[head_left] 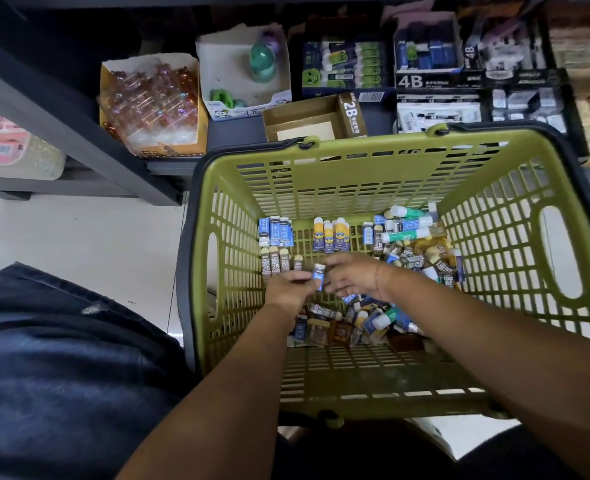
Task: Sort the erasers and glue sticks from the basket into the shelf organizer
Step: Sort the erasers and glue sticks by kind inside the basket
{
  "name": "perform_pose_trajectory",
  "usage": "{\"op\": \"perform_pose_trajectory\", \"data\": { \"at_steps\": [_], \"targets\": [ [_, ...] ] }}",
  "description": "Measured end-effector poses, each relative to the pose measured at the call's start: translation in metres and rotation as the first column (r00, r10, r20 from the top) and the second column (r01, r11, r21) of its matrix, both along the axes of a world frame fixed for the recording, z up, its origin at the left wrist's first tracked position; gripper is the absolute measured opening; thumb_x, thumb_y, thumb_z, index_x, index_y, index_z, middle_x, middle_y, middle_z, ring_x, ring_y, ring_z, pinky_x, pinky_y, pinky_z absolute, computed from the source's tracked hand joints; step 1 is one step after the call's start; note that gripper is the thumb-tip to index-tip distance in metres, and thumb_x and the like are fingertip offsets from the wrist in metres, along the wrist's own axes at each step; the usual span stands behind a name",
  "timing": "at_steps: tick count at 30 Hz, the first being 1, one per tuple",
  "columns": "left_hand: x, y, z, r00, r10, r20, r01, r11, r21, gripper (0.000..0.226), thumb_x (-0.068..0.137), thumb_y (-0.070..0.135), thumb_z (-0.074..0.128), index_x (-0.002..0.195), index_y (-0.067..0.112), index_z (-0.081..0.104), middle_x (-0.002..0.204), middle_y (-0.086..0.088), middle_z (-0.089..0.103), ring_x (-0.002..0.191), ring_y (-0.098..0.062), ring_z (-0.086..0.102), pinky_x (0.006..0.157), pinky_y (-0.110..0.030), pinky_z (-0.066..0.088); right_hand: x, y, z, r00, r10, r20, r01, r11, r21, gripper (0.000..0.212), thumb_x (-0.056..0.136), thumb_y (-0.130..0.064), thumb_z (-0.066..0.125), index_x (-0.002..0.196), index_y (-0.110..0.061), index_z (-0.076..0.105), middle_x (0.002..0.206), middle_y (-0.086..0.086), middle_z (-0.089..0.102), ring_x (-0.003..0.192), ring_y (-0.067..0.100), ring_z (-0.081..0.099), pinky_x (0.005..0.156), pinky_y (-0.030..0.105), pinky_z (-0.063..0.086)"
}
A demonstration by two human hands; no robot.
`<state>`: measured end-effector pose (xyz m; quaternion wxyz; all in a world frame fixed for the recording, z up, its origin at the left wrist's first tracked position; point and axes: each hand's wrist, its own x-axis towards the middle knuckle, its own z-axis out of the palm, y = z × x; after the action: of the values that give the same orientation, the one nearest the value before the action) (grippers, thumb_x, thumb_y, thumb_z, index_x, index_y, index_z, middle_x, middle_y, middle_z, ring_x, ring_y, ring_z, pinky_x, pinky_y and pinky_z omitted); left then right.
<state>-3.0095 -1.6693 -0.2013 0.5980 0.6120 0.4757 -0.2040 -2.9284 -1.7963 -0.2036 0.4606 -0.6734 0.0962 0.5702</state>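
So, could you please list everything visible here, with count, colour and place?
basket: one, olive green, in front of the shelf
blue erasers: several, blue, row at basket's far left
yellow-topped erasers: about four, yellow and blue, far middle
2B erasers: about four, brown and beige, left row
glue sticks: about three, white with green or blue, far right corner
mixed pile: many, mixed colours, basket's right and near side
2B box: one, brown, open, shelf behind basket
4B boxes: several, black, shelf's right part
held eraser: one, blue, between the hands
left hand: pinches the held eraser
right hand: fingers at the eraser, grip unclear
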Motion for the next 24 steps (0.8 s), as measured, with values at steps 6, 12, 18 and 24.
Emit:
{"op": "perform_pose_trajectory", "data": {
  "at_steps": [6,12,18,24],
  "targets": [
    [-0.003,-0.011,-0.001,0.96,-0.274,0.059,0.275,0.961,-0.019,0.013,0.082,0.008,0.075,0.094,0.011,0.071,0.104,-0.01,0.071,0.082,-0.014,0.065,0.073,-0.019,0.052,0.004,-0.028,0.001,0.995,0.046,0.088,-0.041,0.997,-0.066,0.027,0.087,-0.01,0.067,0.113,-0.003,0.064,0.083,0.003,0.067,0.073,0.008,0.064,0.067,0.018,0.055],
    [-0.01,-0.009,-0.004,0.56,-0.816,-0.145,0.819,0.519,0.245,0.031,0.09,0.02,0.066,0.12,0.011,0.067,0.125,-0.004,0.064,0.117,-0.022,0.056,0.101,-0.028,0.041,0.01,-0.029,0.002,0.979,-0.157,0.134,0.169,0.982,-0.085,0.026,0.088,-0.005,0.065,0.113,0.002,0.062,0.077,0.01,0.064,0.065,0.014,0.062,0.054,0.017,0.056],
    [0.001,-0.016,-0.005,0.466,-0.848,-0.252,0.879,0.413,0.236,0.025,0.09,0.02,0.066,0.114,0.013,0.072,0.121,-0.006,0.067,0.111,-0.022,0.061,0.099,-0.032,0.047,0.025,0.016,0.014,0.942,-0.259,0.215,0.269,0.963,-0.017,0.022,0.086,0.0,0.066,0.106,-0.002,0.059,0.079,0.008,0.063,0.063,0.012,0.061,0.057,0.018,0.055],
    [0.009,0.01,0.001,0.999,-0.048,-0.017,0.051,0.958,0.282,0.013,0.094,0.015,0.06,0.097,0.008,0.07,0.095,-0.017,0.071,0.083,-0.029,0.067,0.067,-0.029,0.053,0.035,0.067,0.004,0.875,-0.44,0.199,0.45,0.893,-0.002,0.012,0.087,-0.002,0.065,0.095,-0.008,0.058,0.068,0.007,0.06,0.041,0.004,0.055,0.043,0.015,0.049]
  ]
}}
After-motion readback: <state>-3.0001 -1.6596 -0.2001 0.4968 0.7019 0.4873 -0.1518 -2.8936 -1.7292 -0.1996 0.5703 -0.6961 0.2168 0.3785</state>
